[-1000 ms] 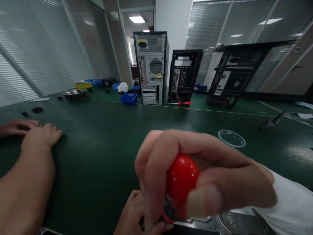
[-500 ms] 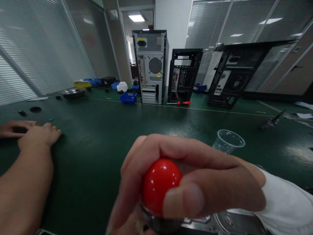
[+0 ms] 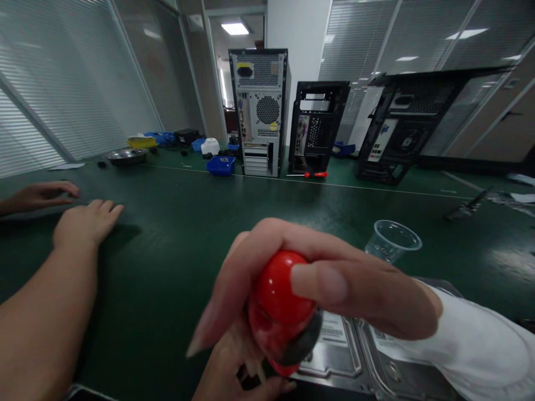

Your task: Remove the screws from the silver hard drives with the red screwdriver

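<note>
My right hand (image 3: pixel 330 278) is wrapped round the red and black handle of a screwdriver (image 3: pixel 280 289), thumb pressed on its domed end. The handle points down; its shaft and tip are hidden behind it. Below, my left hand (image 3: pixel 234 367) has its fingers curled in close under the handle, largely covered, so what they grip cannot be made out. Just right of it lies a silver hard drive (image 3: pixel 334 351) with a white label. Another hard drive (image 3: pixel 393 370) lies beside that, partly under my right sleeve.
Another person's two hands (image 3: pixel 87 223) and forearm are at the left. A clear plastic cup (image 3: pixel 393 239) stands beyond my right hand. Computer cases (image 3: pixel 261 111) line the back, with a red-handled screwdriver (image 3: pixel 315 174), a blue bin (image 3: pixel 220 166) and a metal dish (image 3: pixel 126 156).
The screwdriver handle has tilted, showing more of its side, and my right thumb has shifted up its end. More of my left hand and the hard drives shows. The other person's hands moved rightward.
</note>
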{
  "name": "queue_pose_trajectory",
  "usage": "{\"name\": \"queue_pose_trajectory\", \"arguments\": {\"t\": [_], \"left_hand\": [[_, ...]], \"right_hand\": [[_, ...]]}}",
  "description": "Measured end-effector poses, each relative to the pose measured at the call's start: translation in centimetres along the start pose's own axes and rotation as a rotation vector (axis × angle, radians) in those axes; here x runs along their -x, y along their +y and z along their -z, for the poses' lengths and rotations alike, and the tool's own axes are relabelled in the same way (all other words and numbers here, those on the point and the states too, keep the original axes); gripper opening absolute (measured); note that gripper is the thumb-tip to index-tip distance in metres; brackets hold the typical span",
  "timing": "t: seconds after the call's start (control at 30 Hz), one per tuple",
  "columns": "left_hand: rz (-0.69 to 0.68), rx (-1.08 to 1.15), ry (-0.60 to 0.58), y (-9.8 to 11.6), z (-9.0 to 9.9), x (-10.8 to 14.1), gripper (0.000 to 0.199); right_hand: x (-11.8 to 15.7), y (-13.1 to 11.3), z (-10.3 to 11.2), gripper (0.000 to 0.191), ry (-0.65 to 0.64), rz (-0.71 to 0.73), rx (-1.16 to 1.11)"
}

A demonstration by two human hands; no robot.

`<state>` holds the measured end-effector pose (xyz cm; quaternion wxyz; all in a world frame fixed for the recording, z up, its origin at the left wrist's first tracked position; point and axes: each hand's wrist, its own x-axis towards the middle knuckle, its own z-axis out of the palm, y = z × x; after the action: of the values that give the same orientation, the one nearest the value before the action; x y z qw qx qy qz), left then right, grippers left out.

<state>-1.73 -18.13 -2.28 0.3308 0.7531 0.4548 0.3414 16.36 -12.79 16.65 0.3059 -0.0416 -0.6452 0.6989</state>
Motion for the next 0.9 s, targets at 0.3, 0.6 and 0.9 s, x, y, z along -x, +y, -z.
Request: {"name": "queue_pose_trajectory", "arguments": {"t": [0.3,0.6,0.9], "left_hand": [[-0.098,-0.176,0.189,-3.7,14.9,-6.0,0.049],[-0.056,-0.524,0.681,-14.7,31.7,-9.8,0.050],[0.277,0.030,0.118,2.2,4.7,-1.8,0.032]], "right_hand": [[0.4,1.2,0.3,0.048,0.048,-0.127,-0.372],[-0.3,0.2,0.4,0.039,-0.005,-0.101,-0.214],[0.7,1.8,-0.5,0.048,0.152,-0.093,-0.437]]}}
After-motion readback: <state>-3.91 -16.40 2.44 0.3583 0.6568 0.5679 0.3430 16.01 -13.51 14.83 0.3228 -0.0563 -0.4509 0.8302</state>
